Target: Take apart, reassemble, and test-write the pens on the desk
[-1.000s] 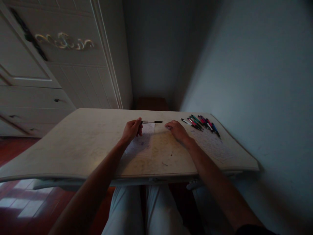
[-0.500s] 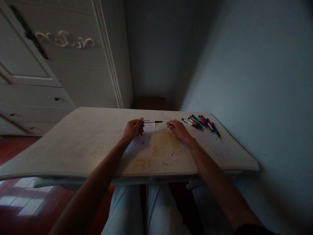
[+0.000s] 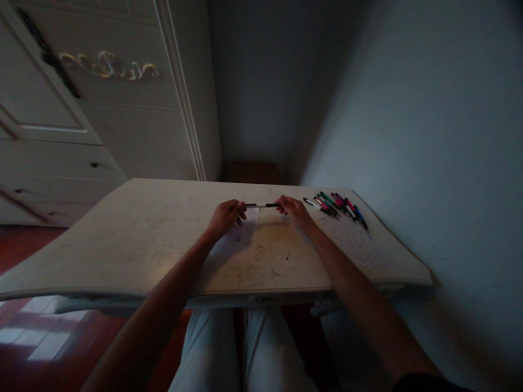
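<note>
A white pen with black parts (image 3: 262, 206) is stretched level between my two hands, above the table. My left hand (image 3: 227, 218) pinches its left end. At the other end, the fingers of my right hand (image 3: 292, 210) close on the black grip and hide the tip. Beneath my left hand lies a sheet of paper (image 3: 241, 245) with faint marks. To the right of my right hand, several pens (image 3: 337, 206) in different colours lie in a loose row, partly over a handwritten sheet (image 3: 359, 245).
The pale, stained table (image 3: 143, 234) has its front edge just before my knees. A blue-grey wall (image 3: 429, 136) borders it on the right. White cabinets (image 3: 134, 130) stand behind on the left. Small dark bits (image 3: 277, 273) lie near the front edge.
My right hand has moved up and closed on the pen's black end, which was free before. The pen has shifted slightly right with my left hand.
</note>
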Action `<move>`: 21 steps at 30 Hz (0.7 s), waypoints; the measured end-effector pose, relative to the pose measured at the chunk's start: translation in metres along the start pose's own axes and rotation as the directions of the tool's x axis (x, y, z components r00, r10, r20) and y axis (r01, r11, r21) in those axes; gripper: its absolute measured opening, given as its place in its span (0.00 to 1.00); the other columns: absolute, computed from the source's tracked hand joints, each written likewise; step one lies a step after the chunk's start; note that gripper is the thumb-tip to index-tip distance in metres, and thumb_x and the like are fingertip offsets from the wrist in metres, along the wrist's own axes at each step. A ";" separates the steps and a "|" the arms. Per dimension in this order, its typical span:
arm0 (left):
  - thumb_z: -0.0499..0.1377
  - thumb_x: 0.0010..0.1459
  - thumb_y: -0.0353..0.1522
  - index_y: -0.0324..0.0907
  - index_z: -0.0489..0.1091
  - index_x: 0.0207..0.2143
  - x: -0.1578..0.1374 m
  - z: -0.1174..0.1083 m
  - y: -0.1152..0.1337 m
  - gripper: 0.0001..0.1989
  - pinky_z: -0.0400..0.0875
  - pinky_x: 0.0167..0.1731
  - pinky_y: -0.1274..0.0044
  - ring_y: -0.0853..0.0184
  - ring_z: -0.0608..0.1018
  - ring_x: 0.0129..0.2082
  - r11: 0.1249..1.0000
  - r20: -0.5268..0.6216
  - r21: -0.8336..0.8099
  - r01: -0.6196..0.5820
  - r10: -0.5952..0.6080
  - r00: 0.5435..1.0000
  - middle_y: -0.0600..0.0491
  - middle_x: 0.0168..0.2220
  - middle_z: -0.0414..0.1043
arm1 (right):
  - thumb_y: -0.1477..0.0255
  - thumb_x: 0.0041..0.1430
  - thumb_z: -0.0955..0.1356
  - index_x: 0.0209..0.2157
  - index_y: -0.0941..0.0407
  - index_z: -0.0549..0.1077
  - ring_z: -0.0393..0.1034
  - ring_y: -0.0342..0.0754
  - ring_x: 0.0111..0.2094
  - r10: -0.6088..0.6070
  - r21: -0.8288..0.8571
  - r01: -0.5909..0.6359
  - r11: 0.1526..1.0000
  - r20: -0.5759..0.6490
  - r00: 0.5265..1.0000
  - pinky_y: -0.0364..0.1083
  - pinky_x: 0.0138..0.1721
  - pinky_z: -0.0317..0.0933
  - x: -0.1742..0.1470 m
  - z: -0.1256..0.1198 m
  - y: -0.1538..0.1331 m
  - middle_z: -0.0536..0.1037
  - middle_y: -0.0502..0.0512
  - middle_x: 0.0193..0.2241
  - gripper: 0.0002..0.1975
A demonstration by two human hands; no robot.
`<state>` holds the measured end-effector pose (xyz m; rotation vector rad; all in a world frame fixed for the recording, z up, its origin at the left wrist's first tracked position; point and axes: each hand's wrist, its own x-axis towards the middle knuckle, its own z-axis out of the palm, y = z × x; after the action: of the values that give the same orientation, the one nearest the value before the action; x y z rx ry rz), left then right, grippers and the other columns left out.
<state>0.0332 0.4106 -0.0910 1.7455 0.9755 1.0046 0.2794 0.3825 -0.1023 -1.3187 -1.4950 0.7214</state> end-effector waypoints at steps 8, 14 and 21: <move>0.54 0.58 0.49 0.39 0.69 0.25 -0.001 0.001 0.003 0.22 0.62 0.16 0.81 0.71 0.72 0.17 0.999 -0.011 0.035 -0.040 0.041 0.999 0.51 0.21 0.73 | 0.44 0.53 0.66 0.25 0.58 0.75 0.66 0.44 0.24 -0.012 -0.058 0.018 0.998 0.095 0.995 0.44 0.28 0.59 -0.005 0.001 -0.012 0.75 0.54 0.22 0.29; 0.50 0.60 0.52 0.40 0.65 0.16 -0.006 0.004 0.011 0.30 0.55 0.14 0.81 0.73 0.63 0.11 0.991 -0.050 0.048 0.126 -0.123 0.991 0.54 0.10 0.63 | 0.51 0.56 0.67 0.27 0.58 0.78 0.67 0.46 0.25 -0.046 -0.108 0.048 0.993 0.018 0.999 0.44 0.29 0.58 -0.006 0.005 -0.012 0.76 0.55 0.21 0.24; 0.53 0.57 0.57 0.37 0.71 0.29 -0.005 0.003 0.008 0.31 0.58 0.13 0.81 0.71 0.71 0.14 0.991 -0.047 -0.060 0.122 -0.125 0.991 0.49 0.23 0.74 | 0.51 0.57 0.66 0.26 0.58 0.78 0.68 0.46 0.24 -0.048 -0.150 0.044 0.988 -0.024 0.999 0.44 0.28 0.58 -0.007 0.004 -0.010 0.77 0.55 0.21 0.24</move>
<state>0.0357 0.4030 -0.0859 1.5993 1.0638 0.9915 0.2716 0.3739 -0.0966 -1.3949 -1.5774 0.5685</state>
